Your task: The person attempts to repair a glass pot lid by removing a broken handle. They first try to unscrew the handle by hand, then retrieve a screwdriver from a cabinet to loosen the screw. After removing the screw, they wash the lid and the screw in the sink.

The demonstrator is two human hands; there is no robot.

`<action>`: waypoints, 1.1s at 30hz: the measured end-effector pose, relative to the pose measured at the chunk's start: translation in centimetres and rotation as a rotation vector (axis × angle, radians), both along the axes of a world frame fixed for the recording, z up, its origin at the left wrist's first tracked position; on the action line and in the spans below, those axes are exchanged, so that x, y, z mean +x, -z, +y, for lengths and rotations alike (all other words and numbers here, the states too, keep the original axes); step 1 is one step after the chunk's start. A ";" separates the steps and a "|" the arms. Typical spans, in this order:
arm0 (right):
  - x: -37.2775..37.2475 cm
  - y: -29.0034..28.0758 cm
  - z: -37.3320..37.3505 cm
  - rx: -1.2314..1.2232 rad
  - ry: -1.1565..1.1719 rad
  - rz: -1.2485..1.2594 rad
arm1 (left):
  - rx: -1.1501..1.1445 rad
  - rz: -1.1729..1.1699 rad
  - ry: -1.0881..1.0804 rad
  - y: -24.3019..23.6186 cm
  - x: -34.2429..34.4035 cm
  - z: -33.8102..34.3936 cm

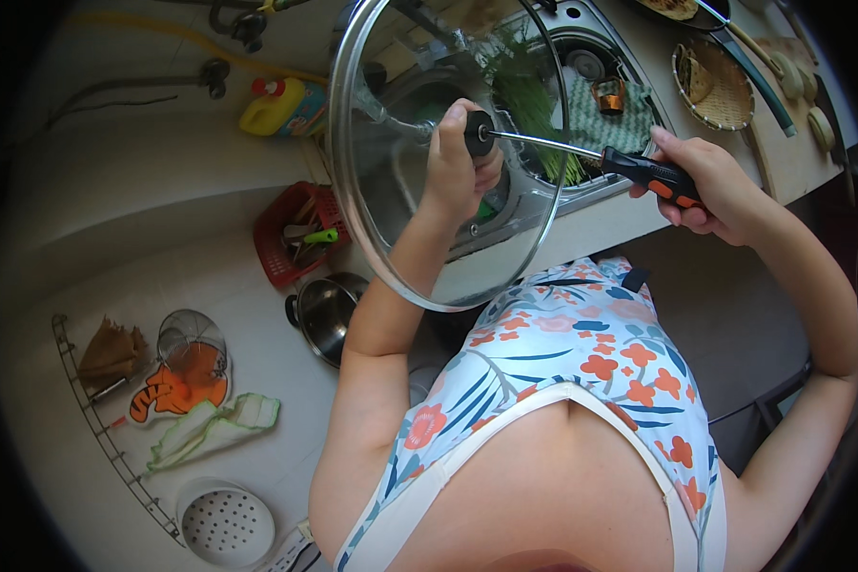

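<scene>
My left hand [456, 162] is closed around a black round knob [478, 133] near the middle of a clear glass pot lid [345, 143]. The lid has a metal rim and is held up on its edge, above the sink. In my right hand [705, 186] is a screwdriver [653, 176] with a black and orange handle, gripped from the side. Its metal shaft points left, and the tip meets the centre of the knob. Whether a screw sits under the tip is too small to tell.
Behind the lid lies a sink [419, 95], with long green stalks [524, 81] and a green patterned cloth [605, 119] beside it. A wicker basket [734, 105] stands on the right. At left are a yellow bottle [296, 107], red basket [281, 243], steel pot [329, 319] and white colander [227, 524].
</scene>
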State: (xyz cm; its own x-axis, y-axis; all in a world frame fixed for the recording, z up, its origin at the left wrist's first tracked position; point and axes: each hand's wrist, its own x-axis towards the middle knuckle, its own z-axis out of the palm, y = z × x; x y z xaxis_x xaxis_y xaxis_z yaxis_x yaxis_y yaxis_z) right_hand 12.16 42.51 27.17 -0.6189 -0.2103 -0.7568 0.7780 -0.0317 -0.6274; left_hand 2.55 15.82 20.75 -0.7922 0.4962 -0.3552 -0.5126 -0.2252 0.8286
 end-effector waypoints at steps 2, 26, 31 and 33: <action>0.1 0.4 -0.3 0.188 -0.128 0.207 | -0.017 0.010 0.007 -0.1 -0.2 -0.1; 0.5 -0.7 1.5 1.219 -0.323 1.701 | 0.272 -0.350 0.035 1.5 -0.3 -1.5; 3.9 3.3 2.8 0.603 0.309 0.945 | 0.536 -0.450 0.164 1.6 -0.7 0.3; 3.8 5.1 1.4 0.239 0.496 0.819 | 0.560 -0.443 0.161 1.4 -0.3 0.5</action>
State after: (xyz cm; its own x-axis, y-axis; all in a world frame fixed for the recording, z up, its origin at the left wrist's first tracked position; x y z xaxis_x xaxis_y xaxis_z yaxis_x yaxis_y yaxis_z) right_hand 16.01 43.94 22.06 -0.9472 0.3176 -0.0437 0.0329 -0.0394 -0.9987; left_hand 2.22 16.29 19.40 -0.5350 0.7956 -0.2841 -0.8353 -0.4479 0.3188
